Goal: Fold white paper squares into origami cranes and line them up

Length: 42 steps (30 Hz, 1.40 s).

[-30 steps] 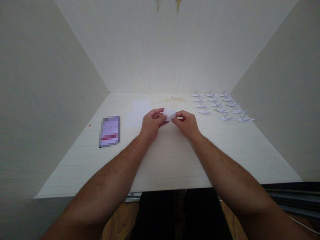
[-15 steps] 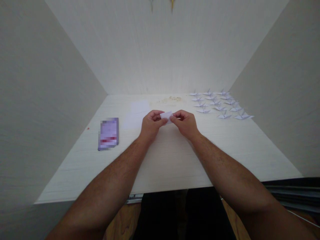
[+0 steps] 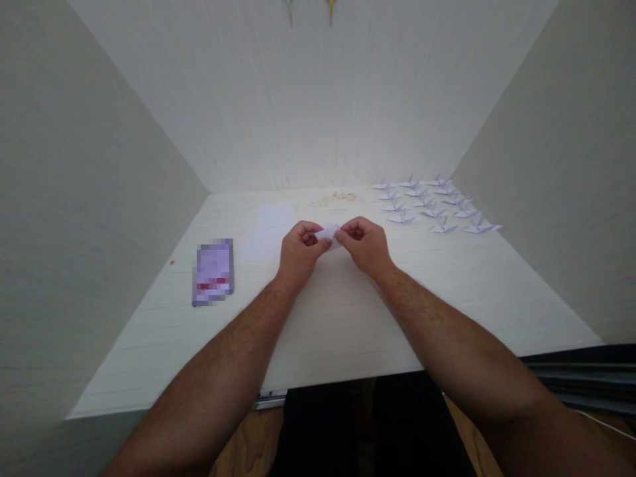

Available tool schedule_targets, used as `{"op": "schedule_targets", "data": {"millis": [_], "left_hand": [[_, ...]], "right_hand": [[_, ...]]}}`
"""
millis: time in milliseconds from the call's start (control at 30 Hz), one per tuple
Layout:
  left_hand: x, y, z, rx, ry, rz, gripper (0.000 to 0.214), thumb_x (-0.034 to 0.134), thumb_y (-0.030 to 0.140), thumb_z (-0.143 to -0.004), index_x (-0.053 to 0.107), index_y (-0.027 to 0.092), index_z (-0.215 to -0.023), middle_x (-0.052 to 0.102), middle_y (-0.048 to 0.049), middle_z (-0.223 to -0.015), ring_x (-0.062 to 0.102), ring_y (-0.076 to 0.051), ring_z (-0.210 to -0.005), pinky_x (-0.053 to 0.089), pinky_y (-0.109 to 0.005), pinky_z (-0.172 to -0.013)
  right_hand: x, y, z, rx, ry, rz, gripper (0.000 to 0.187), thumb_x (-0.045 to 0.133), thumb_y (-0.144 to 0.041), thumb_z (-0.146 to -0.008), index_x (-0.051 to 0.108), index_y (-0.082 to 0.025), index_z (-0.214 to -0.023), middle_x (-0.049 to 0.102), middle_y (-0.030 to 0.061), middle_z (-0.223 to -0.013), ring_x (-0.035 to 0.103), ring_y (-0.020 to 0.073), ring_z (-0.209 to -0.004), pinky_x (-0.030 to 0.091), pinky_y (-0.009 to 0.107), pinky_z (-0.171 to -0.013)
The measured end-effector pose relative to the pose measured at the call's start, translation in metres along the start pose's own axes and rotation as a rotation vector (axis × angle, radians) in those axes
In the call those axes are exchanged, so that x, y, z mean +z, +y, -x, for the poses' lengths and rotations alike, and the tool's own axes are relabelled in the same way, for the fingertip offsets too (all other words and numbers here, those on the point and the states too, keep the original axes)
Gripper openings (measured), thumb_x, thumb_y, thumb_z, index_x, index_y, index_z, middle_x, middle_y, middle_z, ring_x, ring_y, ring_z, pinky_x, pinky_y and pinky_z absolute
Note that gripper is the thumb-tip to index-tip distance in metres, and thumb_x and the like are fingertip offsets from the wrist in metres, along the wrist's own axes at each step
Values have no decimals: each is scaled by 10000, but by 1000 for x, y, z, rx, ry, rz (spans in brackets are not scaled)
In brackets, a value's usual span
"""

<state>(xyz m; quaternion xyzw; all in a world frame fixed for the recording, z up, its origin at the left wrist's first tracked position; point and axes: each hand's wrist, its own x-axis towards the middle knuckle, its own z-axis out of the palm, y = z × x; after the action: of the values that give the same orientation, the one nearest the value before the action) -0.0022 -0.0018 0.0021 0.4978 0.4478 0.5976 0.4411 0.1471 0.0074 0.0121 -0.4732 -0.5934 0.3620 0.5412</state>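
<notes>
A small folded piece of white paper (image 3: 328, 233) is pinched between my two hands just above the white table (image 3: 348, 311). My left hand (image 3: 299, 248) grips its left side with thumb and fingers closed. My right hand (image 3: 364, 244) pinches its right side the same way. Most of the paper is hidden behind my fingers. Flat white paper sheets (image 3: 271, 225) lie on the table just left of and behind my left hand.
Several small folded paper cranes (image 3: 431, 204) stand in rows at the table's back right. A purple packet (image 3: 213, 271) lies flat at the left. White walls close in the table at the left, back and right. A faint stain (image 3: 338, 197) marks the back middle.
My hands have folded the paper smaller between them and drawn slightly closer together. The view has tilted a little, so everything sits slightly lower and further left.
</notes>
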Motion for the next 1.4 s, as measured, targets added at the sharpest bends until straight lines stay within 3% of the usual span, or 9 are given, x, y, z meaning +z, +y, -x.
{"op": "schedule_targets", "data": {"millis": [233,433,633,900,1400], "left_hand": [[2,1,1,0,-11,37,305,777,179,-590,572,190,-815,631,42,-645,557,-95,-572,445,-225,-570],[2,3,2,52,4,-77,318,780,168,-616,672,198,-914,487,84,-534,420,-68,-477,355,-202,-482],[2,0,2,51,13,-31,274,806,256,-642,703,183,-884,679,-5,-757,583,-114,-640,477,-254,-609],[1,2,3,78,72,-148,206,805,296,-665,729,181,-819,660,-1,-691,548,-116,-611,443,-253,-588],[3,11,6,106,44,-241,140,777,271,-684,725,183,-779,661,9,-675,449,-85,-530,354,-223,-500]], "right_hand": [[1,2,0,9,7,-15,143,709,-303,-711,618,-202,-753,672,-8,-675,607,133,-612,484,272,-598],[2,1,1,-26,9,-36,143,706,-300,-725,613,-210,-788,672,-15,-691,626,137,-630,509,280,-624],[4,2,3,-72,-3,13,100,690,-286,-745,631,-216,-785,700,-8,-736,656,147,-678,532,289,-658],[3,-1,6,-91,-20,9,80,680,-271,-755,643,-200,-750,700,-3,-714,641,135,-638,520,280,-632],[2,-4,4,-23,-59,-34,88,691,-274,-731,667,-190,-738,700,6,-715,627,135,-634,507,283,-618]]}}
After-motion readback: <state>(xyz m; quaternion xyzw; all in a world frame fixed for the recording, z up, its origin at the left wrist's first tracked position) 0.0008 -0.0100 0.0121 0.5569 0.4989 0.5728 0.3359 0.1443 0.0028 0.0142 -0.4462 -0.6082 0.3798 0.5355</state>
